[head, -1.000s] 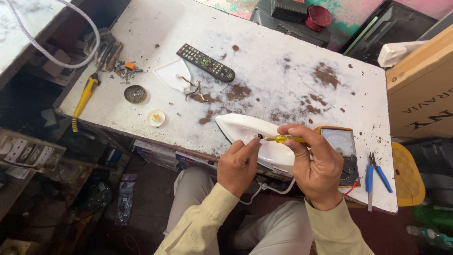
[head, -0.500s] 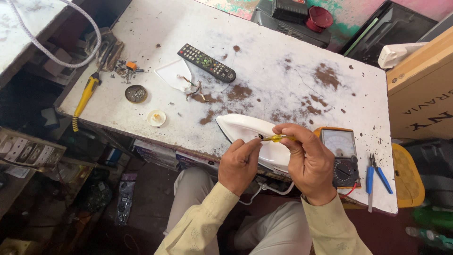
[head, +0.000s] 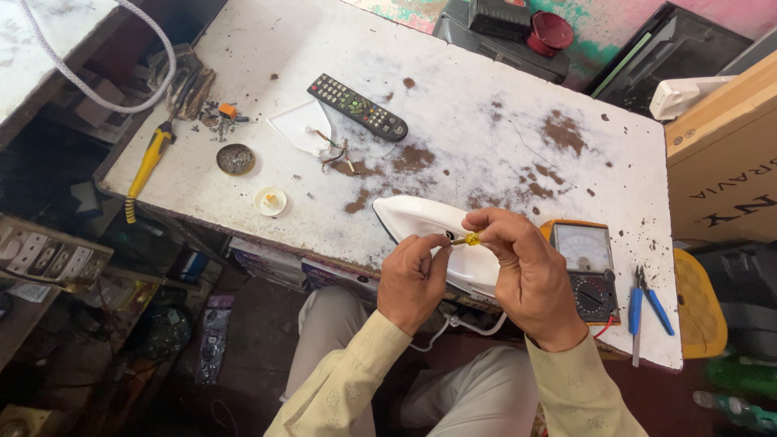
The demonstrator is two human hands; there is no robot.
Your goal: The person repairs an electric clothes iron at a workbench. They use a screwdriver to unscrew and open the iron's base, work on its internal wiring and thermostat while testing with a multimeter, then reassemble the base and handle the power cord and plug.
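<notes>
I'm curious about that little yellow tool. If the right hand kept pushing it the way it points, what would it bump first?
Probably the left hand: the right hand aims the yellow tool leftward at its fingertips, over the white iron. Depth is unclear.

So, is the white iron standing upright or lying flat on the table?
Lying flat. The white iron rests lengthwise on the table, its pointed nose toward the remote.
</notes>
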